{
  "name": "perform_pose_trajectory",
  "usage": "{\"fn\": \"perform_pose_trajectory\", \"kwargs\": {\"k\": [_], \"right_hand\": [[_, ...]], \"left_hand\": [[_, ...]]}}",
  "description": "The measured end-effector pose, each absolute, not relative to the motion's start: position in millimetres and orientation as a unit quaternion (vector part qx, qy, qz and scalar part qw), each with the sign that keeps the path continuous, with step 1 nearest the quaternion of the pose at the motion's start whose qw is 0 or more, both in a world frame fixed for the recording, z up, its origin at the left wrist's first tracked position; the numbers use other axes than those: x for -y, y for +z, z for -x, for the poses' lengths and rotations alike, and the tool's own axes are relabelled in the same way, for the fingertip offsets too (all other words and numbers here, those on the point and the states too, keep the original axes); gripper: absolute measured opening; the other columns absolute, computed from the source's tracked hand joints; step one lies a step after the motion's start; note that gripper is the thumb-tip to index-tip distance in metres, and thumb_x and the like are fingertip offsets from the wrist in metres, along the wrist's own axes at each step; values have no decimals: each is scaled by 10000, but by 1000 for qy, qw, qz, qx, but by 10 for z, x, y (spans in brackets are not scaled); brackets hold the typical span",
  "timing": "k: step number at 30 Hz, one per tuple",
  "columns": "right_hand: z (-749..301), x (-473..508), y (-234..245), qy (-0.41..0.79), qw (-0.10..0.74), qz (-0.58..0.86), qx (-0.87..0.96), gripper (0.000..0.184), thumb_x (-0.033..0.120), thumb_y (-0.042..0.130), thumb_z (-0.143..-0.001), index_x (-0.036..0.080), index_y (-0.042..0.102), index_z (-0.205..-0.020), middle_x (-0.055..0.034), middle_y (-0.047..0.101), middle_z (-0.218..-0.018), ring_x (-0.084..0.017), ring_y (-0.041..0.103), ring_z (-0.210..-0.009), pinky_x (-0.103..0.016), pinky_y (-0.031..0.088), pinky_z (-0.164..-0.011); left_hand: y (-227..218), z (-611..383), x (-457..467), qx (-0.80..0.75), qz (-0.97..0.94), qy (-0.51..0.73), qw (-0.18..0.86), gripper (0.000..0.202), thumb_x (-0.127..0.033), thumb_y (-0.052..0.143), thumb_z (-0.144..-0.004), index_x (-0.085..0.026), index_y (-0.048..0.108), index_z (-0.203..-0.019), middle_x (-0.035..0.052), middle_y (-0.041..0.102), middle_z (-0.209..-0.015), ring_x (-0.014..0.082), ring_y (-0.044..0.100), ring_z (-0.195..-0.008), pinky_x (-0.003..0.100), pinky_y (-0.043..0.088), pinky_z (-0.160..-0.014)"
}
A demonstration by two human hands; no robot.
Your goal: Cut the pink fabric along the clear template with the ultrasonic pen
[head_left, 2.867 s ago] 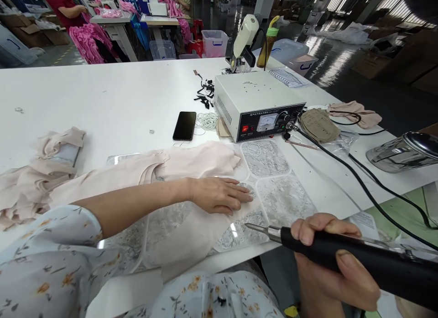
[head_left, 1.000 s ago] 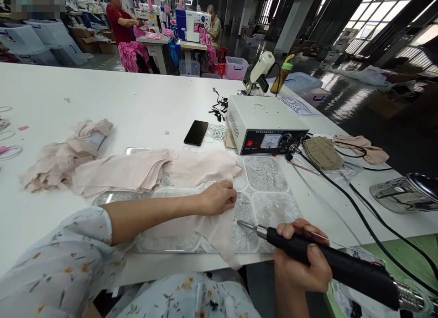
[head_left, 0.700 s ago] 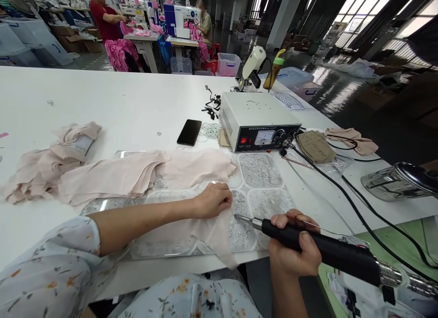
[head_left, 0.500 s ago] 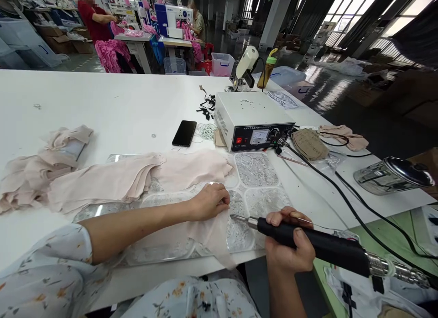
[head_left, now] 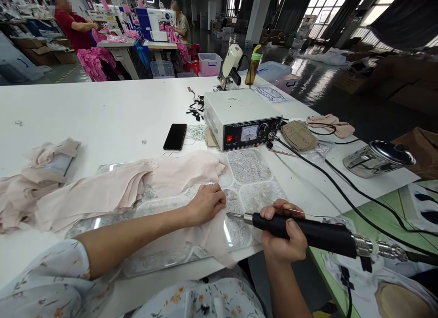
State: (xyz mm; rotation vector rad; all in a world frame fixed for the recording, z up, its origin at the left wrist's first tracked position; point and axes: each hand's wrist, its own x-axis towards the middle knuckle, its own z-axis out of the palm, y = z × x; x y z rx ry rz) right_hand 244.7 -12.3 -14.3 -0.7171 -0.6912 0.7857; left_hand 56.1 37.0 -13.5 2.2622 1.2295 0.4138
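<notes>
Fingers of the left hand, spread flat in the earliest frame, have since curled in, and the pen has come closer, its tip now just beside them. That hand's fingers are gathered together and look pinched on the right edge of the thin cloth, which lies over the patterned mat near the front of the desk, a corner reaching past the mat. The right hand is wrapped firmly around the pen's black grip. Whether the tip meets the cloth or sits just off it, I cannot tell.

The nearness of tip and fingertips seems the main risk: a small slip of the right hand could bring the point against the left. If the pinch pulled harder than the cloth's own weight holds it, the edge would probably pucker and lose its line. The loose corner could be dragged by the sleeve or body. The cable, running back to the box, might tug the pen sideways if it caught. Behind the left hand, the pile lies close enough for the forearm to disturb.
</notes>
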Motion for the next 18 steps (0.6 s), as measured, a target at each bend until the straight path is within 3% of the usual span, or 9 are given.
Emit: {"fn": "perform_pose_trajectory", "kwargs": {"k": [9,18], "right_hand": [[-2426,50,-165,367,820,320,300,184,275,526,-690,198,618,-830,-16,582,-796,-107,537,-490,-311,463,-507],[-2392,38,-134,387,820,303,293,199,264,509,-691,193,625,-837,-12,570,-789,-99,541,-490,-305,470,-512]], "left_hand": [[-35,-463,-417,-410,-839,186,306,120,-153,524,-882,-162,594,-785,35,616,-866,158,563,-808,273,461,-765],[-33,-457,-429,-405,-835,205,312,115,-173,540,-873,-169,587,-769,24,627,-815,152,568,-761,257,463,-721]]}}
